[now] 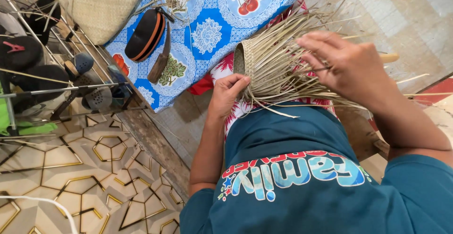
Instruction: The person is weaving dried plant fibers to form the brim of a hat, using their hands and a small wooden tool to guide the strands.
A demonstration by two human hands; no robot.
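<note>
The left hand (227, 94) sits just below and left of centre, its fingers curled together and pinching the lower edge of a half-woven straw basket (264, 64), where loose strips hang out. The right hand (347, 66), at about 2 o'clock from centre, lies palm-down over the far side of the same piece, fingers loosely bent and spread a little, their tips pressed among the loose straw strips (302, 26) that fan out toward 12 and 1 o'clock. Whether it pinches one single strip cannot be told; it rests on the bundle rather than closing around it.

The basket lies on the person's lap, over a red and white flowered cloth (225, 66), with its woven, rounded end pointing toward 10 o'clock. Nothing shows inside it from here; its opening is hidden by the strips and the hands.

At 11 o'clock a desk (212, 36) covered with a blue flower and fruit patterned cloth carries a black case with an orange stripe (145, 35), closed, and just beside it, at its 5 o'clock, a dark sheathed knife (160, 59). At the upper left corner of that desk stands a finished woven bag (101, 7), its contents out of sight. At 9 o'clock a metal rack (56, 90) holds dark sandals and shoes (85, 80).
</note>
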